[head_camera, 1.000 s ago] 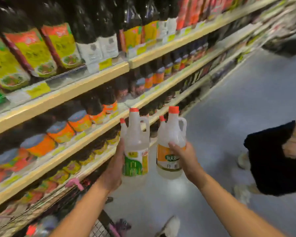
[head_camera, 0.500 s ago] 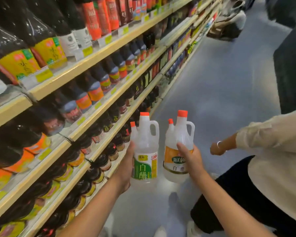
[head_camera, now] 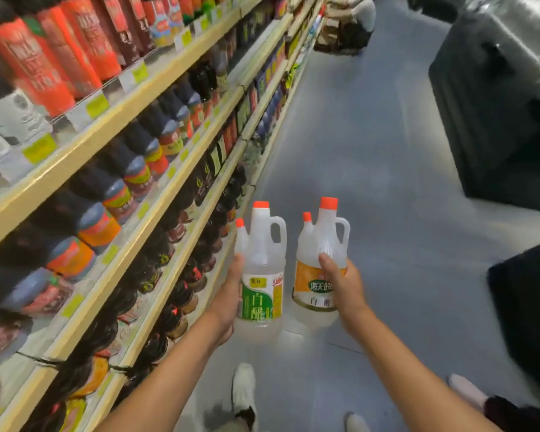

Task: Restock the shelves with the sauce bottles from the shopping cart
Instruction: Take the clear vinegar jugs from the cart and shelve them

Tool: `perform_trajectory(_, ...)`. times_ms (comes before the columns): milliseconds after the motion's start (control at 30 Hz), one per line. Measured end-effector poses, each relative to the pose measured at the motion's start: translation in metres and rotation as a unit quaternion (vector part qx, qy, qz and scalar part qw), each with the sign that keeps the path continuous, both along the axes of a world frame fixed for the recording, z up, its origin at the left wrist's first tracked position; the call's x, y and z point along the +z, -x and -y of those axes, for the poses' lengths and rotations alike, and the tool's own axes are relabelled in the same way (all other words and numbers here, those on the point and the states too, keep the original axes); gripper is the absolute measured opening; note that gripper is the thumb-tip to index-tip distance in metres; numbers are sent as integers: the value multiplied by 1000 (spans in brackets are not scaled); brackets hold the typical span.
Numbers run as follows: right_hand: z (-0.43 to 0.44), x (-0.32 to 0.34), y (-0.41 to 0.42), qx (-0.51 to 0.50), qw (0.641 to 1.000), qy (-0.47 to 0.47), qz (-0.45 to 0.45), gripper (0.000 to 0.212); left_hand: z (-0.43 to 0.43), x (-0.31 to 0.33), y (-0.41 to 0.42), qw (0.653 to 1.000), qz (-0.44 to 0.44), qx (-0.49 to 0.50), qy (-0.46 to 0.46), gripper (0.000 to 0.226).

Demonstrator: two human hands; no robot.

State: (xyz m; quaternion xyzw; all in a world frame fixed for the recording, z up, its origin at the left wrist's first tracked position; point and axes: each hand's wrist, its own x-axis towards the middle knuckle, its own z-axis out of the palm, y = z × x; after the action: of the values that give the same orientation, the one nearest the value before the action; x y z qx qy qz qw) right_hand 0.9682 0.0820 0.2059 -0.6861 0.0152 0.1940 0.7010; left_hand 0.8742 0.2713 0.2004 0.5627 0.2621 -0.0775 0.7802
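My left hand grips a clear vinegar bottle with a green label and an orange cap; a smaller orange-capped bottle shows just behind it. My right hand grips a clear bottle with an orange label, with another small orange-capped bottle behind. Both pairs are held upright over the aisle floor, right of the shelves. The shopping cart is out of view.
Long yellow-edged shelves packed with dark sauce bottles run along the left. The grey aisle floor stretches ahead. A dark display unit stands at right. A person in black is at the right edge; my shoes are below.
I have moved forward along the aisle and the shelves have slid past on the left. Both hands still hold the bottles. The person at right has dropped back toward the frame edge.
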Motion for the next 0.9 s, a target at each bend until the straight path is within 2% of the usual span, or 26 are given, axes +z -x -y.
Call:
perform_trajectory(67,-8,0,-19,-19,1000,2,-5,66,-14,2,-28,1000,-4,-31,0,64)
perform_trajectory(133,-15,3,-38,-45,999,-6,-10,67,-26,4,-56,998,0,-55,-3,59)
perform_trajectory(300,-24,9,-88,-104,994,-10,-13,39,-39,9,-126,996,21,-88,-2,45)
perform_trajectory(433,-27,12,-138,-121,993,-2,-11,33,-44,12,-183,994,27,-108,23,62)
perform_trajectory(500,-28,11,-169,-129,992,0,-5,39,-45,12,-217,992,30,-123,28,68)
perform_trajectory(567,-28,10,-203,-130,991,1,-3,46,-46,12,-252,991,35,-127,27,65)
perform_trajectory(700,-29,5,-279,-116,993,-3,7,44,-50,12,-327,993,23,-114,31,64)
perform_trajectory(800,-31,8,-340,-90,996,5,14,53,-52,21,-381,996,31,-84,24,50)
perform_trajectory(900,-33,13,-398,-66,998,10,17,33,-54,29,-433,997,40,-68,23,44)
